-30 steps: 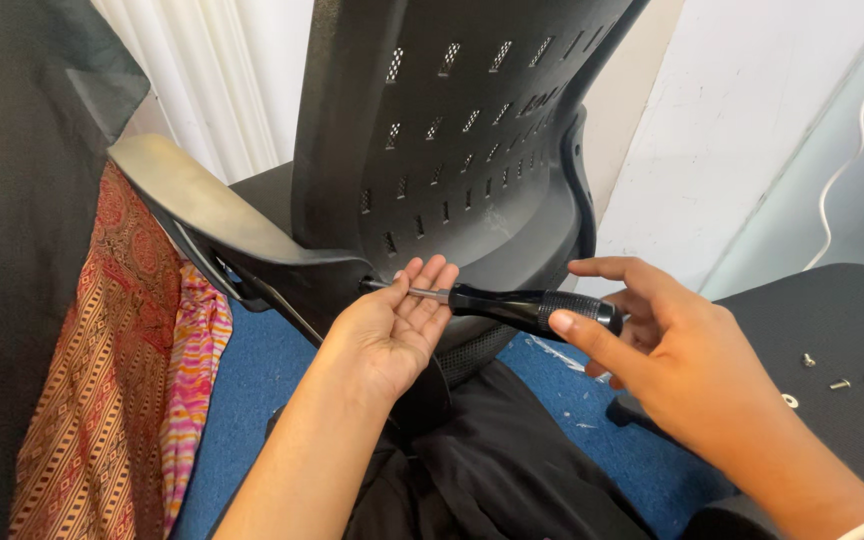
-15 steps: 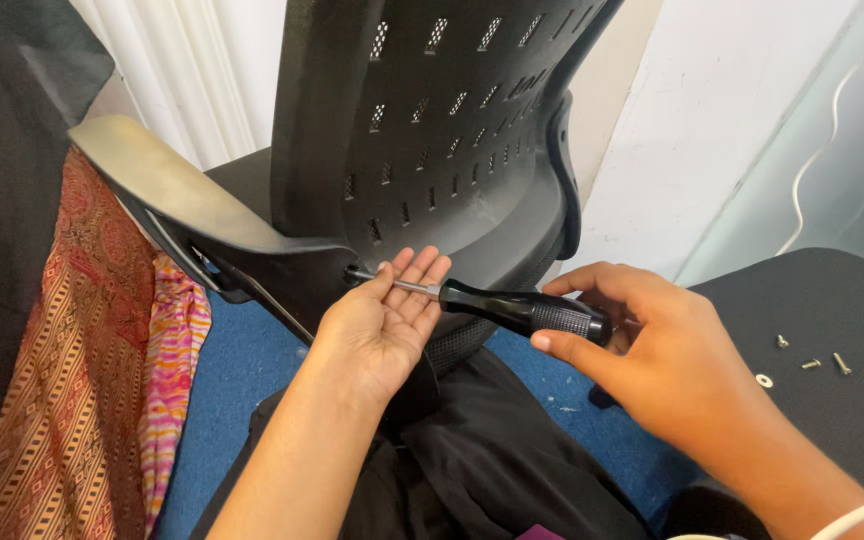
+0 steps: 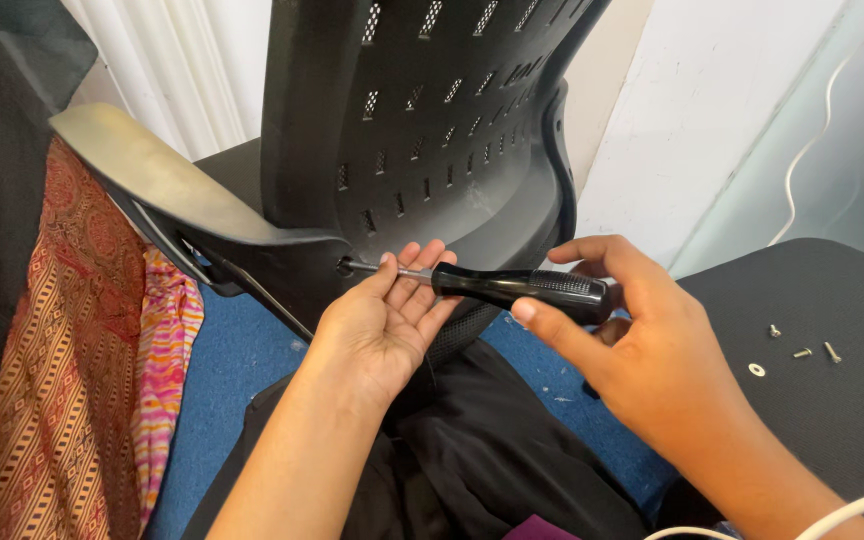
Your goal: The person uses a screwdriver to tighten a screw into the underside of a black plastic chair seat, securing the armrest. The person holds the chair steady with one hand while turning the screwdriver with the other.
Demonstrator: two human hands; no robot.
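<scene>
A black office chair back [image 3: 422,110] with slotted holes lies tipped in front of me, its armrest [image 3: 152,185] sticking out to the left. A screwdriver [image 3: 522,287] with a black handle points left, its metal tip in a hole [image 3: 344,267] at the armrest joint. My right hand [image 3: 642,335] grips the handle. My left hand [image 3: 384,320] lies palm up under the shaft, fingertips steadying it near the hole.
Several small screws [image 3: 802,350] and a washer [image 3: 756,370] lie on a black surface [image 3: 832,420] at the right. Patterned orange and pink cloth [image 3: 72,380] hangs at the left. Blue carpet [image 3: 242,370] and black fabric [image 3: 472,460] lie below. A white cable [image 3: 832,512] crosses the bottom right.
The view has shifted slightly. Both hands stay at the screwdriver, and its tip stays in the armrest hole.
</scene>
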